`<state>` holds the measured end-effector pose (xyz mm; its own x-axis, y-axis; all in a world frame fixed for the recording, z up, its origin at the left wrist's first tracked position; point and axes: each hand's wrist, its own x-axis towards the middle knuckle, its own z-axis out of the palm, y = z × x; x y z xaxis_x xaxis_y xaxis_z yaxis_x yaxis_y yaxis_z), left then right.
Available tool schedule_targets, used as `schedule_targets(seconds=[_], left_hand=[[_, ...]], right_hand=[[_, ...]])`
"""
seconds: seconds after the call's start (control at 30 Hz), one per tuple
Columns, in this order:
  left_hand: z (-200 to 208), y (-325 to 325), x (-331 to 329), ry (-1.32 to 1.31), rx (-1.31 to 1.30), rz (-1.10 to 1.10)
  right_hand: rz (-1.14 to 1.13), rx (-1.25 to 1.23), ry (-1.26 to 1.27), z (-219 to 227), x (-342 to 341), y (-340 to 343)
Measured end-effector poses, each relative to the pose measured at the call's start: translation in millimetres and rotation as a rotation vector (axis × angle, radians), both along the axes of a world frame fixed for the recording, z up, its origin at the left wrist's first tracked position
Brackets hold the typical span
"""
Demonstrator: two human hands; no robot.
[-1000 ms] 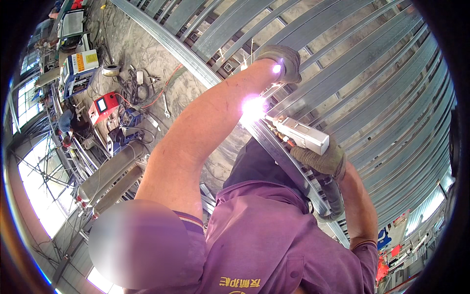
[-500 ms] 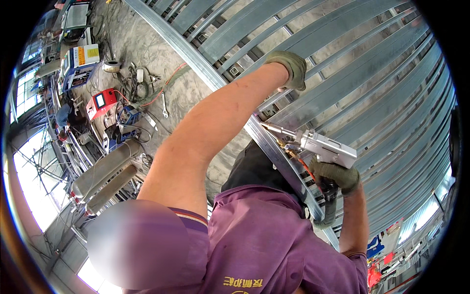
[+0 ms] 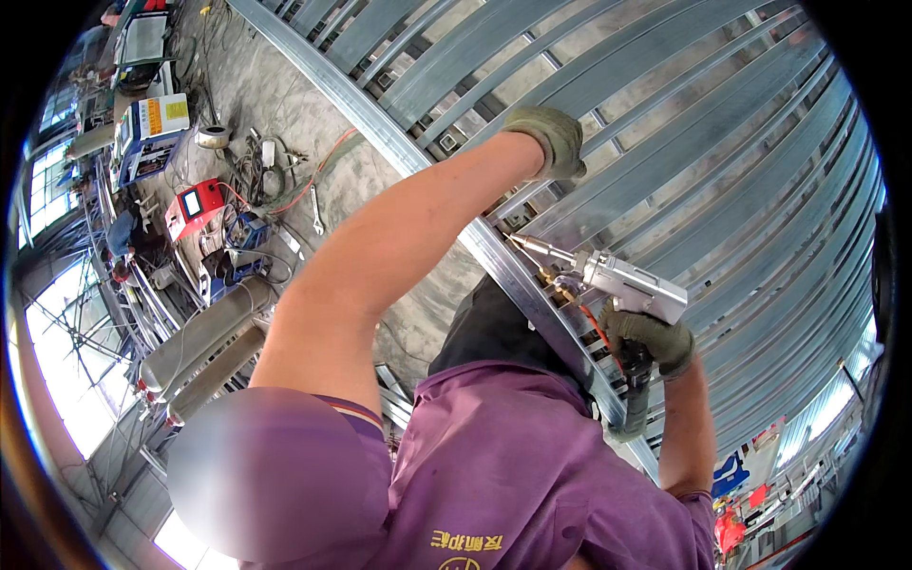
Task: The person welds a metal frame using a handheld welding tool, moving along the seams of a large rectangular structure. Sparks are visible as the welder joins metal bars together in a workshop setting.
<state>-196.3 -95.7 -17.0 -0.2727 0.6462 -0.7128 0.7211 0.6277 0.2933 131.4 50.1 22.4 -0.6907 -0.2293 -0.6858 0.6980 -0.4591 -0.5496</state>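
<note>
My left hand, in a grey-green work glove, is closed over the metal slats; its fingers curl downward, and whatever lies under them is hidden. Lower and to the right, my gloved right hand wraps round the dark handle of a silver handheld welding gun. The gun's narrow nozzle points left, close to the long galvanized frame rail at the slats' near ends. Below the gun hangs an orange-red hose.
On the concrete floor at left lie a wrench, coiled cables and a red machine with a small screen. Grey gas cylinders lie nearer me. A blue-and-white machine stands farther off. The frame rail runs diagonally past my body.
My left hand has shifted slightly left, and its forearm and elbow have moved left and lower. The welding gun stays in my right hand at nearly the same place.
</note>
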Motion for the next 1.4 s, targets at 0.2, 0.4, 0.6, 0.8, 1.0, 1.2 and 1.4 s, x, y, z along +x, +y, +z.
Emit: schedule_targets(seconds=[0.2,0.4,0.6,0.8,1.0,1.2,1.4], left_hand=[[16.6,-12.4,-46.2,0.176,0.049,0.139],[16.4,-28.4,-54.5,0.228,-0.043,0.000],[19.8,-22.5,-60.6,0.219,-0.140,0.042],[14.9,-19.9,-56.7,0.183,-0.108,0.032],[6.9,-23.7,-67.8,0.121,-0.098,0.099],[10.9,-23.9,-72.1,0.112,-0.150,0.159],[10.6,-20.6,-75.5,0.082,-0.156,0.160]], right_hand=[[0.008,0.086,-0.040,4.4,7.5,-5.3],[0.066,0.208,-0.057,38.0,-23.6,-12.2],[0.057,0.343,-0.027,32.9,-23.7,-15.9],[0.139,0.329,-0.012,31.8,-33.2,-10.5],[0.162,0.338,0.168,23.1,-93.0,-31.2],[0.201,0.318,0.109,15.3,-138.3,-53.7],[0.247,0.331,0.180,-18.0,-132.9,-65.8]])
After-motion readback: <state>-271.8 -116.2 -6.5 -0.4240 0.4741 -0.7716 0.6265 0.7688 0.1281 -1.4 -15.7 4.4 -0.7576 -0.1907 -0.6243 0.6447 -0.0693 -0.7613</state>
